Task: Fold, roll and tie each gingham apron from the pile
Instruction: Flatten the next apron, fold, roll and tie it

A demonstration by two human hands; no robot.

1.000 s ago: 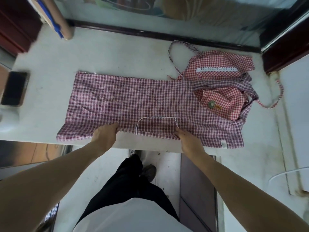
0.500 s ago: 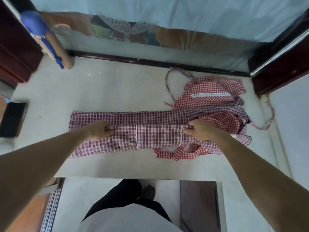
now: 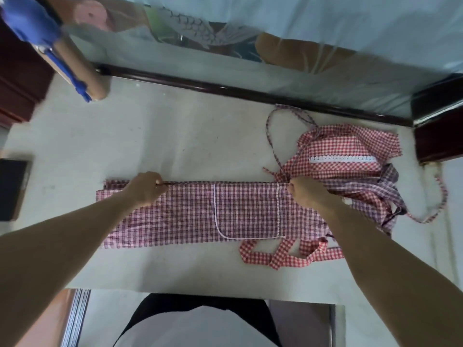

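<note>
**Gingham apron folded into a long band on a pale desk**

A person stands at the near edge of a pale desk [image 3: 175, 136], both bare arms stretched out over it. Across the middle of the desk lies a gingham apron [image 3: 190, 216], folded into a long band that runs left to right, its white-trimmed pocket [image 3: 246, 211] facing up. Toward the far right corner, a pile of aprons [image 3: 350, 156] sits in a loose heap, touching the band's right end, one with a strip of white lace showing. Red checked ties [image 3: 288, 254] trail out along the band's near edge on the right. The left hand [image 3: 146, 187] is curled around the band's far edge, gripping the cloth left of the pocket; the right hand [image 3: 307, 190] pinches the same far edge just right of the pocket. A dark phone [image 3: 11, 189] rests at the desk's left edge, well apart from the cloth.
</note>
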